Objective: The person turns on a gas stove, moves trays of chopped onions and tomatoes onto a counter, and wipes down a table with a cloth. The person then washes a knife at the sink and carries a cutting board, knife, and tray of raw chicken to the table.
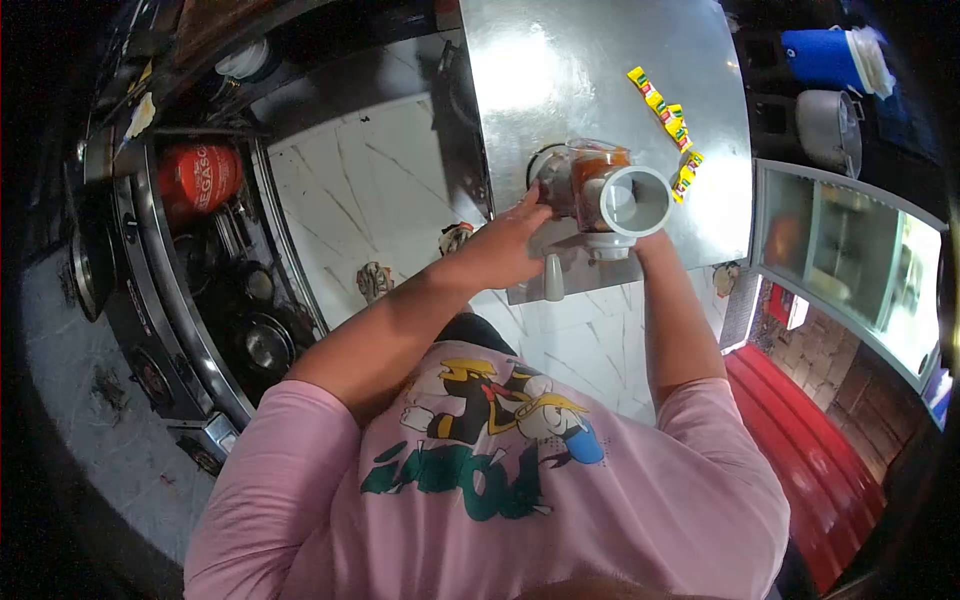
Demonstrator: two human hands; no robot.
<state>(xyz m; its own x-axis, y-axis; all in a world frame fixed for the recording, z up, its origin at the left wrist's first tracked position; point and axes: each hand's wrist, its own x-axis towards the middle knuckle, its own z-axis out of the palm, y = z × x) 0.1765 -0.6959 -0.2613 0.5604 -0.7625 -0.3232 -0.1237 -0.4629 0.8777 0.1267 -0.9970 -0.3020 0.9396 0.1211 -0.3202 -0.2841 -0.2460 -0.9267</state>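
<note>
A blender or juicer-like appliance [590, 195] with a clear container, reddish-brown contents and a round pale opening stands at the near part of the metal table [620, 40]. A pale tapered handle or spout points down from its front. My left hand [512, 240] touches the left side of its base, with the fingers reaching up along it. My right hand is mostly hidden behind the appliance's right side; only the wrist shows below the round opening. Several yellow and red sachets [668, 125] lie in a strip beyond it on the table.
A stove [190, 330] with pans and a red gas cylinder [200, 180] are at the left. To the right are a glass-fronted cabinet [850, 240], a metal pot [828, 130], a blue container [820, 60] and a red surface [800, 460].
</note>
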